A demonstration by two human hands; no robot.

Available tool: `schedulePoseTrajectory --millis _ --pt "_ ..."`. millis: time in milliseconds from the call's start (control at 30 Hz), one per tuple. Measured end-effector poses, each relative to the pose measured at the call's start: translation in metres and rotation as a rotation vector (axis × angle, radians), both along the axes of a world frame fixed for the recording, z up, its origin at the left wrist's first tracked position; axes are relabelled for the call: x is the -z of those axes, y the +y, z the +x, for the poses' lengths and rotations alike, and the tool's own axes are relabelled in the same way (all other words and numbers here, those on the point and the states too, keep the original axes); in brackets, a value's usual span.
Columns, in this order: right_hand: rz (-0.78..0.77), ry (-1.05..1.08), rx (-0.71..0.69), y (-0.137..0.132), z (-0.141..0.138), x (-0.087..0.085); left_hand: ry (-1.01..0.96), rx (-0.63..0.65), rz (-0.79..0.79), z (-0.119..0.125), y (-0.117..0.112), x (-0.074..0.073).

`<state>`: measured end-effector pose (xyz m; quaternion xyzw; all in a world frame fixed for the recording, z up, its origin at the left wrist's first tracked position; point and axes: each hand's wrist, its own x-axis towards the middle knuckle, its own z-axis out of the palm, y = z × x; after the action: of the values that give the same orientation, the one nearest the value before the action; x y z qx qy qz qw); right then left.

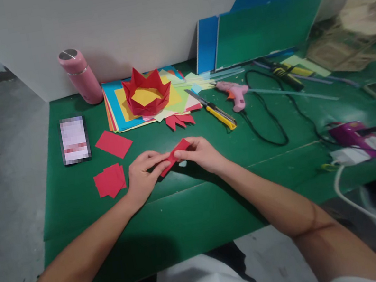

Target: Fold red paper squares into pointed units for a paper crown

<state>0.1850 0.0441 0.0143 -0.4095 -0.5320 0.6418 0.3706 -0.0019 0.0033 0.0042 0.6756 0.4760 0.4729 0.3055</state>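
Note:
Between my two hands is a narrow folded strip of red paper, held slanted above the green table. My left hand pinches its lower left end with thumb and fingers. At the upper right end, my right hand grips it, thumb on top. To the left lie a red paper rectangle and several small red paper pieces in an overlapping pile. Behind my hands, folded red paper points lie by a stack of coloured paper, which carries a pointed red paper ring.
A pink bottle stands at the back left, near a blurred-out rectangular item. Rightward lie a yellow utility knife, a pink glue gun with black cord, and a purple object. Green and blue boards lean behind.

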Motion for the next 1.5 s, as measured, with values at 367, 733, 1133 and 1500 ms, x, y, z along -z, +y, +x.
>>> schedulePoseTrajectory --millis 367,733,1133,1500 --pt "-0.022 0.007 0.013 -0.001 -0.001 -0.001 0.036 -0.012 0.060 0.000 0.000 0.003" --pt "-0.006 -0.013 0.025 -0.002 -0.002 0.000 0.026 -0.028 0.083 0.001 -0.001 0.002" --pt "0.098 -0.140 0.081 0.003 0.001 0.010 0.072 -0.033 -0.059 -0.001 0.005 0.001" --pt "0.498 -0.608 0.047 0.004 0.002 0.016 0.446 0.140 0.108 -0.004 0.009 0.014"
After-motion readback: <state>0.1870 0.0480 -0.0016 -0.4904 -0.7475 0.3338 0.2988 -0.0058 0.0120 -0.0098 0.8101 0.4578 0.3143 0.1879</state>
